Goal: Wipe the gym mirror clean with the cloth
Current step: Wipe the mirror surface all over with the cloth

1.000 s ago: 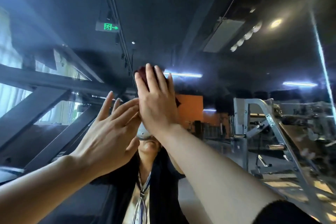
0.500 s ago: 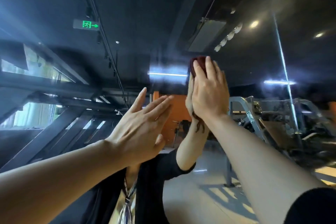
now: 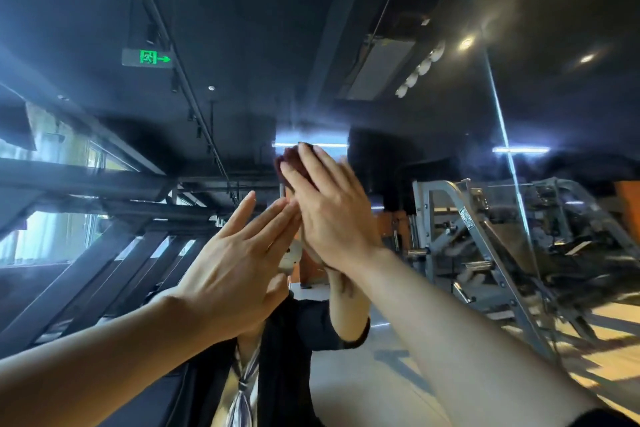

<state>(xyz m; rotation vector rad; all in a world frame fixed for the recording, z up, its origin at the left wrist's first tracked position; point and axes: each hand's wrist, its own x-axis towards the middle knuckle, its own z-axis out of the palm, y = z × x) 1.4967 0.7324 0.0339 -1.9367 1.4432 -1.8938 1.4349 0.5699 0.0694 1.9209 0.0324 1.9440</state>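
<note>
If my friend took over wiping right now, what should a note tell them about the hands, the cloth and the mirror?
Right hand: flat, fingers straight, pressing the dark red cloth against the mirror, up high.
Left hand: open, fingers straight, holding nothing, raised just left of the right hand.
Done: can't tell how much glass is clean; hazy glare shows around the cloth.
Left: keep wiping the rest of the mirror, including past the seam on the right.

the dark red cloth [image 3: 289, 163] is bunched into a small wad, flat against the mirror [image 3: 433, 156] high up (only its upper edge shows). the mirror is a large upright pane reflecting dark ceiling, with a thin bright vertical seam at right.
</note>
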